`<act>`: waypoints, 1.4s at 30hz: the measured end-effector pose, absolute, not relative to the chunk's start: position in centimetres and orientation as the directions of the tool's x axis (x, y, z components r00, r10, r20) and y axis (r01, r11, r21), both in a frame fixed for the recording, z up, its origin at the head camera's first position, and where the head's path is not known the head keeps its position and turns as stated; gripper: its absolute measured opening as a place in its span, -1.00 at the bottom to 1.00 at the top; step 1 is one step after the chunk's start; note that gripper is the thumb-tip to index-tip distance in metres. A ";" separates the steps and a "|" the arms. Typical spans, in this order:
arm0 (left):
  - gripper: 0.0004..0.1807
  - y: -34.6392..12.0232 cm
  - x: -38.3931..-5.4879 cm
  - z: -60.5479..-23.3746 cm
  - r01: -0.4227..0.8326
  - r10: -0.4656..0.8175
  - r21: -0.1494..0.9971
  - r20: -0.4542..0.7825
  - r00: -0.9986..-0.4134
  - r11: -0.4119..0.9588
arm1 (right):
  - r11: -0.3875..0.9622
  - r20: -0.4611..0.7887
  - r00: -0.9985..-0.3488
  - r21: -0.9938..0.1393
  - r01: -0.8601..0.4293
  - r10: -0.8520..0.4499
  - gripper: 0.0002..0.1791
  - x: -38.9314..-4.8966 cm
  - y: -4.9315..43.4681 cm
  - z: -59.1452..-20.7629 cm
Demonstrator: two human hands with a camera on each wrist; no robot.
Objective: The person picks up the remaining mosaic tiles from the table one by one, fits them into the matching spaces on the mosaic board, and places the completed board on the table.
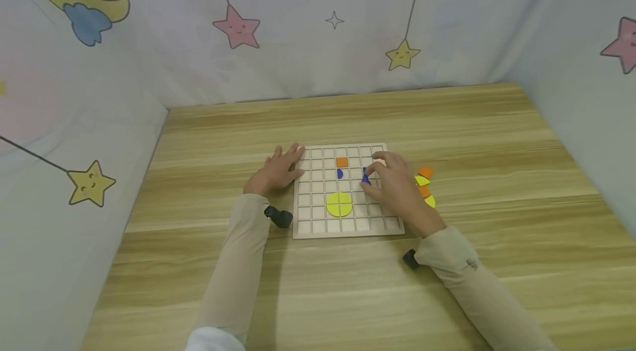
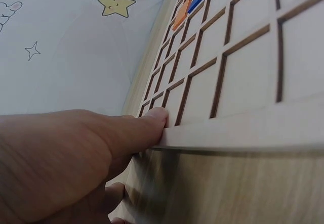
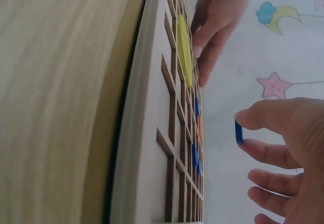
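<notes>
A wooden grid board [image 1: 319,226] lies on the table. My left hand [image 1: 279,170] rests at its left edge, with fingers spread and the thumb on the rim in the left wrist view. Between thumb and index finger, my right hand [image 1: 397,185] pinches a small blue piece [image 3: 238,132], held over the board's right half. Another blue piece [image 1: 365,170] lies close by on the grid, partly hidden by the fingers. An orange square [image 1: 342,162] and a blue half-round piece [image 1: 340,174] sit in upper cells. Lower down, several yellow quarter pieces [image 1: 333,198] form a circle.
Right of the board, partly behind my right hand, lie loose orange pieces [image 1: 425,172] and yellow pieces [image 1: 422,180]. The wood-grain table [image 1: 208,136] meets a fabric backdrop [image 1: 298,58] printed with stars and moons along its back and sides.
</notes>
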State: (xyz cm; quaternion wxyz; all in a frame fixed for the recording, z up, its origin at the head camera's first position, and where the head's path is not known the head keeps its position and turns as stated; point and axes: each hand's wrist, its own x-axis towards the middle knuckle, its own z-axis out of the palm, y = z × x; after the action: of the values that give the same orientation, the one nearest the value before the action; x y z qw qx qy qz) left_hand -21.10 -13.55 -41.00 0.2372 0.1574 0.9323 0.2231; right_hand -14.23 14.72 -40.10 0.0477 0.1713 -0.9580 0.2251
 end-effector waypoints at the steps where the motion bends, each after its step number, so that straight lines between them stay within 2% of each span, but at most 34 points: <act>1: -0.30 -13.6 -21.1 -41.0 0.187 0.398 0.490 -0.372 -0.838 0.851 | 0.841 0.165 -0.935 -0.408 -0.354 -0.313 -0.78 -14.3 14.5 -40.1; 18: -0.30 -13.7 -21.2 -41.2 0.188 0.397 0.487 -0.373 -0.838 0.853 | 0.850 0.066 -0.911 -0.339 -0.404 -0.407 -0.78 -15.6 11.6 -41.1; 42: -0.30 -13.6 -21.0 -40.9 0.193 0.407 0.504 -0.360 -0.839 0.842 | 0.840 0.042 -0.892 -0.321 -0.438 -0.450 -0.80 -16.2 10.6 -41.2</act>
State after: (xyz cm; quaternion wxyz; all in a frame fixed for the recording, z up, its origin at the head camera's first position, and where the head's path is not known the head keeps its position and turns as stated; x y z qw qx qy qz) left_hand -20.99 -13.61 -40.90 0.2330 0.1611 0.9309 0.2305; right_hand -16.16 10.64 -41.21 -0.0176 0.2315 -0.9589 0.1630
